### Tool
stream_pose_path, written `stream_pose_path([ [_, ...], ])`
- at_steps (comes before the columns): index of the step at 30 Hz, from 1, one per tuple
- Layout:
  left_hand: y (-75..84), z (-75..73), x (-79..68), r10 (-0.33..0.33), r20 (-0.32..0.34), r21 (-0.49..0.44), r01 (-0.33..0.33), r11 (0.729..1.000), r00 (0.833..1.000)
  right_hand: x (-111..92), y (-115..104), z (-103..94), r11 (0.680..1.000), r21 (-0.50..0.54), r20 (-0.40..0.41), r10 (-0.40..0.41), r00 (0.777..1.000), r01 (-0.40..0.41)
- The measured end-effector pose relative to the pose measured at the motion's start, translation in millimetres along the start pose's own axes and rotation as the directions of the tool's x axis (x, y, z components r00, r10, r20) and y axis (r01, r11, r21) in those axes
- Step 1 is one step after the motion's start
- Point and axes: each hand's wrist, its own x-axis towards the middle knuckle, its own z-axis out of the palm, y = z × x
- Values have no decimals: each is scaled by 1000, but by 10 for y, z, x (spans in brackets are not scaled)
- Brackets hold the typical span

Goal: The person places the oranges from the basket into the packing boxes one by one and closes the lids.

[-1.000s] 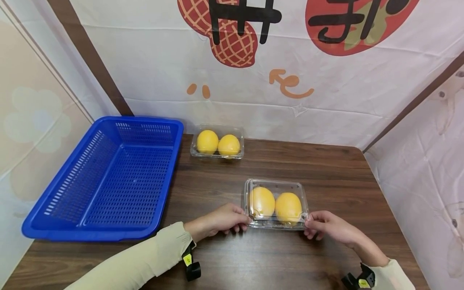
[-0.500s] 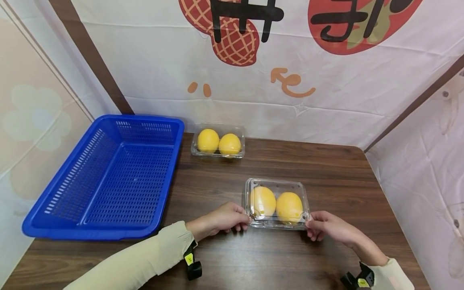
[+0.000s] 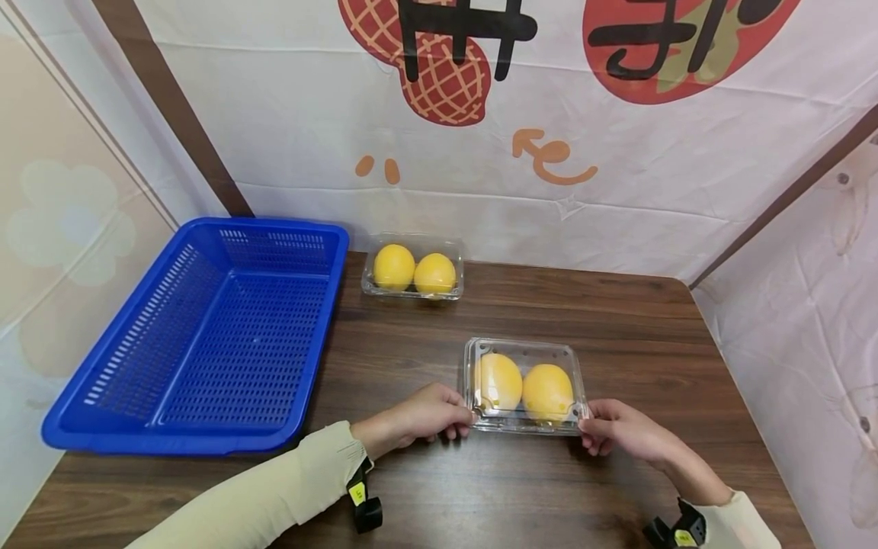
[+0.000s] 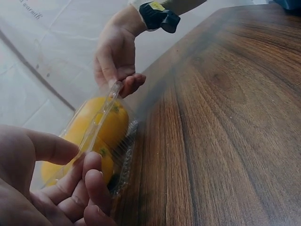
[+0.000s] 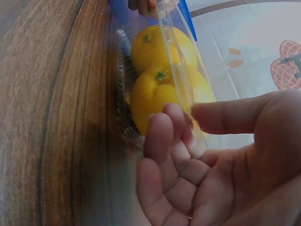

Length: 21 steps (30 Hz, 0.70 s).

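A clear plastic clamshell box (image 3: 528,352) with two yellow oranges (image 3: 547,392) inside stands on the table in front of me, its lid down over the fruit. My left hand (image 3: 428,415) pinches the rim at the box's near left corner between thumb and fingers. At the near right corner, my right hand (image 3: 620,428) pinches the same rim. The left wrist view shows both thumbs on the flat plastic edge (image 4: 101,117). Green stem ends show on the oranges (image 5: 157,96) in the right wrist view.
Farther back, against the cloth wall, sits a second clear box (image 3: 413,293) with two more yellow oranges (image 3: 435,273). A large blue plastic basket (image 3: 305,404) with slotted sides occupies the left of the dark wooden table (image 3: 604,313). Printed cloth (image 3: 631,175) encloses the back and sides.
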Motion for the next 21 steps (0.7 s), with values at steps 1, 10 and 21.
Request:
stream_pose_path([
  [1, 2, 2, 0, -1, -3, -4, 1, 1000, 1000, 5, 2, 4, 1000, 2, -11, 0, 1000, 0],
  [10, 15, 47, 55, 6, -74, -61, -11, 998, 997, 57, -12, 2, 999, 28, -75, 31, 997, -29],
  [21, 75, 83, 231, -10, -164, -127, -11, 992, 986, 169, -39, -1, 1000, 20, -239, 15, 971, -10],
])
